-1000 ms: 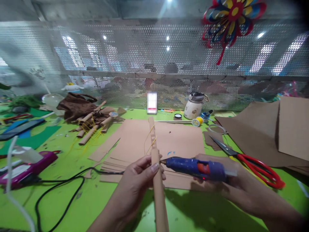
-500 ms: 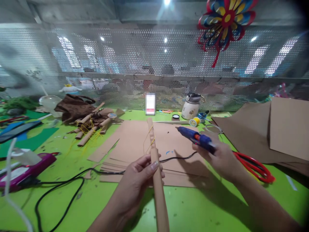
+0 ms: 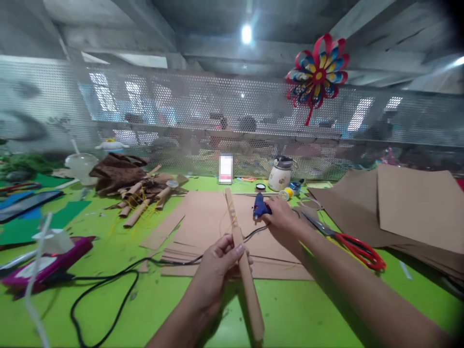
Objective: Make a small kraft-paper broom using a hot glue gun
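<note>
A long rolled cardboard tube [image 3: 248, 285] is pinched in my left hand [image 3: 223, 261], pointing away from me. Yellow thread [image 3: 232, 211] wraps around its narrower far part, which has notches along it. My right hand [image 3: 281, 211] is stretched forward to the right of the tube, its fingers closed round a blue glue gun [image 3: 260, 207]. The gun's nozzle points away and lies at or just above the cardboard sheets [image 3: 203, 212]; I cannot tell whether it touches them. Its black cord [image 3: 255, 231] passes behind the tube.
Red-handled scissors [image 3: 358, 249] lie to the right, near brown cardboard [image 3: 416, 208]. Tied cardboard rolls [image 3: 136, 212] and a brown bag [image 3: 116, 173] are at the left. A purple power strip [image 3: 68, 256] has looping cord. A white bottle [image 3: 280, 175] and yellow thread spool [image 3: 287, 193] stand behind.
My right hand has carried the glue gun forward and left, down toward the cardboard sheets, and turned it to point away. My left hand still holds the tube. The camera view has tilted up.
</note>
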`<state>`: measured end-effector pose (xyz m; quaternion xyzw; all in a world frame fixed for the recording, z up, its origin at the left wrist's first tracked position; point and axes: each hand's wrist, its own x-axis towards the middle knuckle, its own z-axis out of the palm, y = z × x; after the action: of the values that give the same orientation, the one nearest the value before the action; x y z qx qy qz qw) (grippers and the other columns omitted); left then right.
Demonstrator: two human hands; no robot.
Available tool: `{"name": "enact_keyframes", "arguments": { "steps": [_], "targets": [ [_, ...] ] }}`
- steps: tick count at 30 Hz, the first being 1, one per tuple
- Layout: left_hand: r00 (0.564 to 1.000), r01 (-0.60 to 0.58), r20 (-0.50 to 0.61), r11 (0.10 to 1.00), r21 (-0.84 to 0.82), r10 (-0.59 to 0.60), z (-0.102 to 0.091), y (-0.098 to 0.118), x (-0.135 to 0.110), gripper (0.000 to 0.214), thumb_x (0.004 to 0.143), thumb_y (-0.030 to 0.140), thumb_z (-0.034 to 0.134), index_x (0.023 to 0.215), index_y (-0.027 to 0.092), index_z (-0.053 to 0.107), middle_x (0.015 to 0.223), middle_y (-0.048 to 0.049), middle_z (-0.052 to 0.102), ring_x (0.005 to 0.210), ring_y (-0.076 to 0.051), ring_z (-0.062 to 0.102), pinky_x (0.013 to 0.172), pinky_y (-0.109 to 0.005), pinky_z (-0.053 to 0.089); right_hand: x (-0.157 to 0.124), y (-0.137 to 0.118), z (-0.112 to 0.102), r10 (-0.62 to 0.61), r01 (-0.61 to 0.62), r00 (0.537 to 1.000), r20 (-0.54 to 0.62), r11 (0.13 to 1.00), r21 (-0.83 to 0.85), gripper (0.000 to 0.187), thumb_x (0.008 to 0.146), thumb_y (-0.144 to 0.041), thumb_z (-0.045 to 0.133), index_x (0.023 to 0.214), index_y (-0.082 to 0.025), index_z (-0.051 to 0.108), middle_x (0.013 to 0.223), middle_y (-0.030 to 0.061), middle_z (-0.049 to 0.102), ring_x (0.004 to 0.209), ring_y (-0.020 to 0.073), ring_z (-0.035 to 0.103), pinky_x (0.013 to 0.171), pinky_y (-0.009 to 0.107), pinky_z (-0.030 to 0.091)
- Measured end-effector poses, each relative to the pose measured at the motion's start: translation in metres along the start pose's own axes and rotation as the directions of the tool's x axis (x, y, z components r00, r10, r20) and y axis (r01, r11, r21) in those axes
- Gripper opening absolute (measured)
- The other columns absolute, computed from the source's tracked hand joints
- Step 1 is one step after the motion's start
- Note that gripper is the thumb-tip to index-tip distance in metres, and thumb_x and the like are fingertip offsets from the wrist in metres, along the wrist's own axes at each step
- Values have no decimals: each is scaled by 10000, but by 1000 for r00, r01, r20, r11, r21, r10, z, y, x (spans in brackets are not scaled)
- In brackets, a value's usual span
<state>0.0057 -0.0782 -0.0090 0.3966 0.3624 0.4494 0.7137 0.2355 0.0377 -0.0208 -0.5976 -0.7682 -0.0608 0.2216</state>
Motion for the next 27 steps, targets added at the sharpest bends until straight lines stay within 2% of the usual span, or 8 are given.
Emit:
{"name": "enact_keyframes", "arguments": {
  "steps": [3,6,9,12,14,16,20,27],
  "targets": [
    [1000,-7,11,1000,-5,7,0,1,-1,204,796,292,678,939,161,614,759,-16,606,693,-124,587,613,-221,449,-11,5,2,-4,4,1000,2,1000,25,212,724,-264,718,883,-133,666,953,105,622,934,253,515,841,356,388],
    [1000,-11,15,1000,-12,11,1,0,-1,208,784,299,689,927,170,610,778,-16,608,701,-130,592,624,-231,457,-22,1,-5,10,-6,998,-56,997,73,207,763,-257,696,925,-132,661,1023,131,618,981,269,508,877,397,383],
    [999,-34,16,999,-16,35,2,0,0,227,755,294,718,921,170,625,775,-8,601,705,-133,591,654,-242,467,-33,-21,-20,29,-9,991,-133,988,153,157,859,-256,592,937,-142,667,1031,151,625,1010,282,512,883,429,393],
    [997,-63,34,998,-15,63,4,-1,0,254,735,276,738,946,166,651,797,-11,608,705,-130,589,687,-246,474,-45,-54,-36,-14,45,994,-104,953,300,262,940,-321,471,883,-176,682,856,68,660,818,191,588,744,314,464],
    [996,-76,49,997,-21,77,6,-2,1,294,734,279,739,996,169,664,861,-34,639,750,-144,602,709,-252,479,-52,-75,-43,-80,69,997,-4,827,559,260,924,-317,504,861,-158,701,802,56,662,760,170,588,694,280,462],
    [995,-86,58,996,-33,88,7,-3,1,325,733,286,741,1030,174,671,950,-63,667,832,-167,617,760,-268,486,-59,-90,-46,-126,70,991,36,741,667,261,920,-310,509,857,-163,716,814,57,661,777,170,577,708,282,450],
    [992,-107,61,994,-34,109,8,-5,3,319,727,286,748,1018,170,687,1056,-89,679,948,-194,621,878,-302,473,-67,-101,-45,-119,6,990,80,591,807,347,942,-363,462,849,-165,732,811,57,653,820,186,569,771,312,443],
    [989,-125,83,992,2,125,8,-3,3,337,741,294,737,1054,179,688,1048,-106,695,937,-226,639,866,-360,492,-81,-108,-43,1,-270,962,272,127,954,428,910,-499,482,947,-149,726,973,96,650,904,212,588,801,343,483]
  ]
}}
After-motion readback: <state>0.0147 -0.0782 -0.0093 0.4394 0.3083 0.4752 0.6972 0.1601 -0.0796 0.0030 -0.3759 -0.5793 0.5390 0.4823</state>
